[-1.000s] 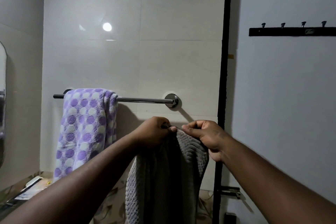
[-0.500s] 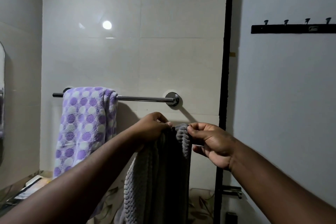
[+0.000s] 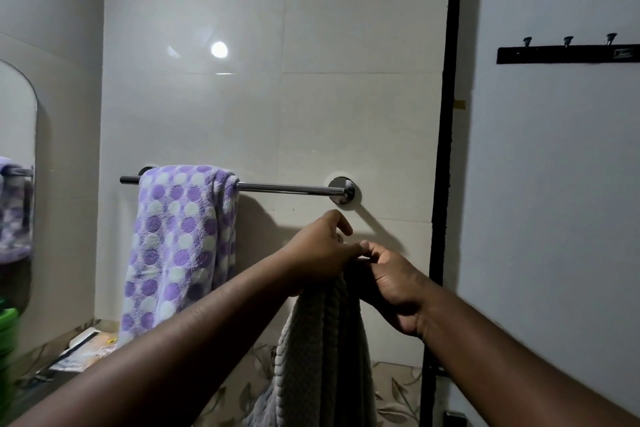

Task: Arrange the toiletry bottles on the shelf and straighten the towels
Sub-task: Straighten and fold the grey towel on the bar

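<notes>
A grey ribbed towel (image 3: 311, 350) hangs in folds from both my hands, just below the right half of a chrome towel bar (image 3: 287, 188). My left hand (image 3: 322, 253) grips its bunched top edge. My right hand (image 3: 391, 284) pinches the same top edge, fingertips touching my left hand. A purple-and-white dotted towel (image 3: 176, 239) is draped over the left end of the bar. No toiletry bottles are in view.
A black door frame (image 3: 446, 149) runs down right of the bar, with a hook rail (image 3: 568, 53) on the white door. A mirror (image 3: 15, 163) hangs on the left wall. Papers (image 3: 83, 347) lie on a ledge at lower left beside a green object (image 3: 7, 326).
My hands have come together, gathering the grey towel's top edge into a narrower bunch. The view has shifted slightly left.
</notes>
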{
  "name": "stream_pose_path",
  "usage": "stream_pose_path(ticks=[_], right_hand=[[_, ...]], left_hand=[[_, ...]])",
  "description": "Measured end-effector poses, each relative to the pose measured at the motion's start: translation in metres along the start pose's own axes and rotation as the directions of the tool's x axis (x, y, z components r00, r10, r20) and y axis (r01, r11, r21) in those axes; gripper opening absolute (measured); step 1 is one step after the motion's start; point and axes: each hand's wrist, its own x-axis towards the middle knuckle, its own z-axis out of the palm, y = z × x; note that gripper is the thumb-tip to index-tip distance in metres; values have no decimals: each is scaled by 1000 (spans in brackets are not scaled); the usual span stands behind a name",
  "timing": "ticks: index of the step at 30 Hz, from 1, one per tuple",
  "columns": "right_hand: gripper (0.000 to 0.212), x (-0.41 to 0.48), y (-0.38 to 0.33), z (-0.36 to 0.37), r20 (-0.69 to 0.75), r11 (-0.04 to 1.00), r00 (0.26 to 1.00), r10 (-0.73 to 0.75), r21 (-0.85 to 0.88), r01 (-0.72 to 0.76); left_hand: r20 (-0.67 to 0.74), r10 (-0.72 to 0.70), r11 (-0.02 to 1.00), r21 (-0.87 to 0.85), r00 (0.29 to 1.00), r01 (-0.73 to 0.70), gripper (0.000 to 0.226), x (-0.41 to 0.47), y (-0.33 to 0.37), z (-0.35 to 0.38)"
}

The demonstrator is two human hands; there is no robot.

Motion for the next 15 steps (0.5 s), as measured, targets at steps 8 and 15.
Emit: stream_pose_path(ticks=[8, 15], right_hand=[[5, 4, -6, 1, -187, 942, 970, -152, -324, 85], [6, -2, -19, 3, 216, 999, 976, -31, -24, 37]], left_hand=[[-167, 223, 908, 393, 960, -143, 29, 4, 1, -21], [-108, 64, 998, 16, 992, -62, 15, 17, -3, -16]])
